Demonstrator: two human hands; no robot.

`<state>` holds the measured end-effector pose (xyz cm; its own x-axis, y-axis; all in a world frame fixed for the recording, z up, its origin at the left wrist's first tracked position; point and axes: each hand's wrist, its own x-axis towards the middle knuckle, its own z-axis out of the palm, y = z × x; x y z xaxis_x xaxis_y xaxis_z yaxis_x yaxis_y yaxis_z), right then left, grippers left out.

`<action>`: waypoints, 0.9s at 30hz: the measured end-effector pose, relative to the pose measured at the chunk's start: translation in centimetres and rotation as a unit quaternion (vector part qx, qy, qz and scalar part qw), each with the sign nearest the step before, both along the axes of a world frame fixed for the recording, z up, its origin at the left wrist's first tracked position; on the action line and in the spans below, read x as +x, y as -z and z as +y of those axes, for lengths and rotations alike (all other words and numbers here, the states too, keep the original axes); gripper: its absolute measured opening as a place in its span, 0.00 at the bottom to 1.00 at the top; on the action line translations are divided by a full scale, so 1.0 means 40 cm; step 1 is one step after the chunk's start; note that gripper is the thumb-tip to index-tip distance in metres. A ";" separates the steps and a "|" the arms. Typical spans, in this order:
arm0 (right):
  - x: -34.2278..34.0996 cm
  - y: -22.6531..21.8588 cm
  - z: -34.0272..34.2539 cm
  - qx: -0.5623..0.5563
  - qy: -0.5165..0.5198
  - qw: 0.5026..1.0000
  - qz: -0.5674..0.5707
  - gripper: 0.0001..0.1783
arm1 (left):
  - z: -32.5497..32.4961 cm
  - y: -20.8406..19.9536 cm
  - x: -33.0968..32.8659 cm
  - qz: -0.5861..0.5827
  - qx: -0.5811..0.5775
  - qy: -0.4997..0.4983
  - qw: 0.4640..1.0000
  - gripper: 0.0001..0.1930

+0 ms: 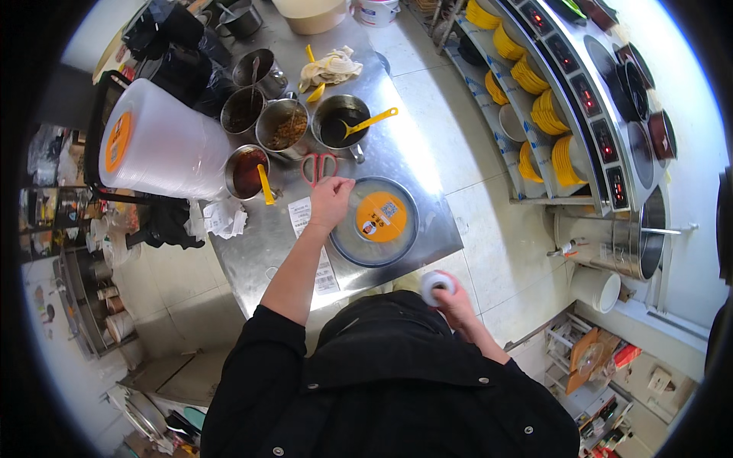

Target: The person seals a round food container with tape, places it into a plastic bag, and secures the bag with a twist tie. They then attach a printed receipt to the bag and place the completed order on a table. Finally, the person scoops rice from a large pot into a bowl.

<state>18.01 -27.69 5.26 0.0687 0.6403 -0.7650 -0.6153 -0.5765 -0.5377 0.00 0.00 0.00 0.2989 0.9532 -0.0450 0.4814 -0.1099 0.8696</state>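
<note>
Left hand at round container; orange label atop bears square code.

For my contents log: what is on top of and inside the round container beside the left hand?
On top of the container, a hazy lid bears an orange label. Lid and label cover the inside, so its contents cannot be made out.

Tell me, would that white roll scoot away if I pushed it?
Laid on its curved side, the white roll would probably roll, since its end looks round. It's likely fairly light, because the right hand alone holds it up.
</note>
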 end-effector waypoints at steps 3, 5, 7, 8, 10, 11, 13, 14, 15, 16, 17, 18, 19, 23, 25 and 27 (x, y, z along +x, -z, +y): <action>-0.106 0.038 0.006 0.014 0.007 1.000 -0.015 0.30 | -0.014 0.008 0.013 -0.003 -0.019 -0.012 1.000 0.12; -0.163 0.065 0.045 0.008 -0.025 1.000 -0.008 0.30 | -0.018 0.009 0.003 -0.008 -0.028 -0.022 0.999 0.12; -0.203 0.088 0.083 0.037 -0.012 0.999 -0.015 0.30 | -0.022 0.012 0.002 -0.006 -0.032 -0.038 0.999 0.12; -0.217 0.097 0.099 0.058 -0.004 0.998 -0.012 0.31 | -0.022 0.013 0.000 -0.005 -0.041 -0.050 0.998 0.12; -0.229 0.107 0.106 0.080 0.018 0.996 -0.020 0.31 | -0.036 0.019 -0.005 -0.039 -0.087 -0.098 0.991 0.13; -0.228 0.111 0.105 0.096 0.025 0.995 -0.030 0.31 | -0.047 0.025 -0.005 -0.063 -0.110 -0.124 0.984 0.14; -0.217 0.114 0.100 0.089 0.104 0.990 -0.044 0.31 | -0.088 0.039 -0.015 -0.094 -0.122 -0.197 0.968 0.13; -0.189 0.119 0.104 0.093 0.124 0.987 -0.051 0.31 | -0.110 0.047 -0.020 -0.119 -0.128 -0.239 0.955 0.13; -0.162 0.121 0.108 0.094 0.143 0.984 -0.055 0.31 | -0.141 0.052 -0.027 -0.175 -0.136 -0.268 0.938 0.13; -0.136 0.124 0.118 0.105 0.154 0.980 -0.071 0.32 | -0.177 0.053 -0.033 -0.236 -0.148 -0.299 0.913 0.12; -0.103 0.126 0.134 0.105 0.170 0.976 -0.086 0.32 | -0.213 0.047 -0.036 -0.294 -0.195 -0.347 0.869 0.12; -0.065 0.126 0.153 0.111 0.170 0.974 -0.103 0.32 | -0.256 0.035 -0.040 -0.331 -0.232 -0.332 0.852 0.10; -0.036 0.128 0.183 0.097 0.173 0.969 -0.145 0.31 | -0.304 0.016 -0.042 -0.369 -0.312 -0.336 0.808 0.09; 0.067 0.114 0.303 0.120 0.113 0.971 -0.171 0.28 | -0.427 -0.054 -0.004 -0.382 -0.437 -0.305 0.755 0.07; 0.096 0.109 0.371 0.121 0.077 0.972 -0.187 0.30 | -0.450 -0.070 0.025 -0.400 -0.477 -0.251 0.741 0.09; 0.105 0.106 0.431 0.128 0.053 0.973 -0.184 0.31 | -0.457 -0.077 0.060 -0.412 -0.523 -0.205 0.717 0.12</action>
<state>22.22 -10.46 1.01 0.3847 0.7814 -0.4914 -0.4021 -0.3373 -0.8512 2.40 -18.27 3.10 0.3388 0.5418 -0.7692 -0.4387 0.8142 0.3803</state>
